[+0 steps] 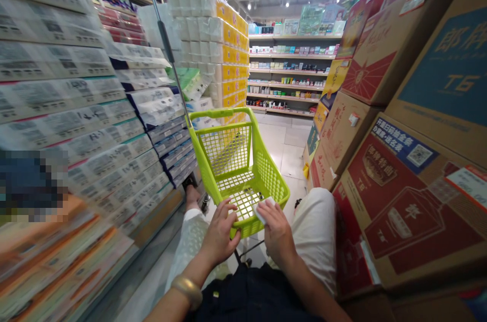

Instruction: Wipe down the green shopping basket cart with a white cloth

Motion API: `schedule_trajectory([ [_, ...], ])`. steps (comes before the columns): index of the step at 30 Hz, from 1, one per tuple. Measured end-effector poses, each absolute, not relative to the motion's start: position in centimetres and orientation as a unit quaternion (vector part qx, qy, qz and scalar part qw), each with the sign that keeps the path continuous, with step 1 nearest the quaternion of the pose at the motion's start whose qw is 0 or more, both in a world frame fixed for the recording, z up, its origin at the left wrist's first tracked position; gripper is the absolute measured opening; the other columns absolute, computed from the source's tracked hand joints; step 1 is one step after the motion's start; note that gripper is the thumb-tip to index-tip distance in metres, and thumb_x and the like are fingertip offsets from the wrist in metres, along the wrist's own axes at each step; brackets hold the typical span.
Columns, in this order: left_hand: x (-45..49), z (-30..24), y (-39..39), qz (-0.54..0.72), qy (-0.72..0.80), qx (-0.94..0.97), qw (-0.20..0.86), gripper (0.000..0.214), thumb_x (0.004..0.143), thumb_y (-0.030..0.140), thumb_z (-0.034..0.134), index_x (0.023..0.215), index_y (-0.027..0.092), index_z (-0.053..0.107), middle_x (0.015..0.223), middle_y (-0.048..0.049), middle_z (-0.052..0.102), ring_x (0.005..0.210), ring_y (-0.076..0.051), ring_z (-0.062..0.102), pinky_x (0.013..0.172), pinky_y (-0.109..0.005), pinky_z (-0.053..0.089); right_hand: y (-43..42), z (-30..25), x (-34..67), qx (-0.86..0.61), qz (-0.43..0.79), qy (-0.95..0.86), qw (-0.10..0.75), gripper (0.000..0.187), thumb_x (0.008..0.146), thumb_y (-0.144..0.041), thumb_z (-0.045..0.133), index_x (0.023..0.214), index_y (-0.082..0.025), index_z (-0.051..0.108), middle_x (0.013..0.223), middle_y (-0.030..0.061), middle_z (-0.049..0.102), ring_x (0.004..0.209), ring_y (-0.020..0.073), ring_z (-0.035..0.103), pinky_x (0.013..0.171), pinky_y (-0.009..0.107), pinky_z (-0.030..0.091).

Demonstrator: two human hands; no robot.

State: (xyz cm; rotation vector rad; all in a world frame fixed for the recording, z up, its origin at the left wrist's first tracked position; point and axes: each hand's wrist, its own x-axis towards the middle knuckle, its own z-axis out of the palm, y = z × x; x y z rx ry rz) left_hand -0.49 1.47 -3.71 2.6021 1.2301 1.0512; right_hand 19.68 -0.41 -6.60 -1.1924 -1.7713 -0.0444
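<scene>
The right hand [276, 230] is closed on a white packet [264, 209] at its twelve o'clock, on the rim of the green shopping cart [224, 149]; the left hand [219, 233] curls over the rim.

Aisle [283, 147] open ahead, cartons [411, 109] right, tissue packs [76, 109] left

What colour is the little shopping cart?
The shopping cart is bright lime green, as the head view shows.
</scene>
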Motion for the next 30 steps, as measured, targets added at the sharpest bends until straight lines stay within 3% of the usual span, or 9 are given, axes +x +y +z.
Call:
schedule_trajectory([
  [3, -0.7, -3.5, 1.5, 0.342, 0.399, 0.850, 0.045, 0.016, 0.071, 0.011, 0.055, 0.080, 0.022, 0.049, 0.113, -0.0094, 0.055, 0.130, -0.032, 0.040, 0.105, -0.054, 0.043, -0.7, -6.4, 19.3, -0.467, 0.000, -0.752, 0.465, 0.056, 0.077, 0.000, 0.042, 0.123, -0.023, 0.064, 0.126, 0.0052, 0.066, 0.125, 0.0207, 0.056, 0.111, 0.046, 0.038],
  [10, -0.6, -3.8, 1.7, 0.353, 0.393, 0.847, 0.054, 0.014, 0.071, 0.012, 0.056, 0.080, 0.022, 0.050, 0.112, -0.0096, 0.056, 0.132, -0.032, 0.038, 0.104, -0.052, 0.045, 0.6, -6.3, 21.9, -0.546, -0.029, -0.662, 0.513, 0.051, 0.078, -0.001, 0.039, 0.116, -0.019, 0.069, 0.119, 0.0099, 0.070, 0.123, 0.0247, 0.058, 0.110, 0.052, 0.038],
  [17, -0.7, -3.3, 1.6, 0.341, 0.395, 0.851, 0.055, 0.015, 0.070, 0.012, 0.057, 0.081, 0.021, 0.050, 0.112, -0.0096, 0.056, 0.131, -0.032, 0.039, 0.106, -0.054, 0.043, -0.3, -6.1, 20.0, -0.489, 0.007, -0.731, 0.476, 0.052, 0.079, -0.001, 0.041, 0.120, -0.022, 0.066, 0.124, 0.0064, 0.068, 0.123, 0.0205, 0.058, 0.112, 0.046, 0.037],
  [23, -0.8, -3.2, 1.8, 0.332, 0.393, 0.856, 0.052, 0.012, 0.074, 0.015, 0.057, 0.081, 0.022, 0.050, 0.113, -0.0097, 0.056, 0.132, -0.032, 0.038, 0.105, -0.053, 0.043, 1.5, -5.8, 23.0, -0.573, -0.024, -0.644, 0.506, 0.050, 0.078, -0.001, 0.038, 0.113, -0.017, 0.070, 0.119, 0.0107, 0.070, 0.122, 0.0257, 0.059, 0.109, 0.054, 0.037],
  [30, -0.8, -2.9, 2.0, 0.333, 0.399, 0.852, 0.062, 0.012, 0.073, 0.015, 0.058, 0.080, 0.021, 0.051, 0.112, -0.0092, 0.056, 0.131, -0.032, 0.039, 0.106, -0.053, 0.043, 0.5, -6.2, 20.5, -0.498, 0.013, -0.726, 0.474, 0.051, 0.077, -0.002, 0.042, 0.117, -0.020, 0.068, 0.124, 0.0081, 0.068, 0.123, 0.0224, 0.058, 0.111, 0.048, 0.037],
])
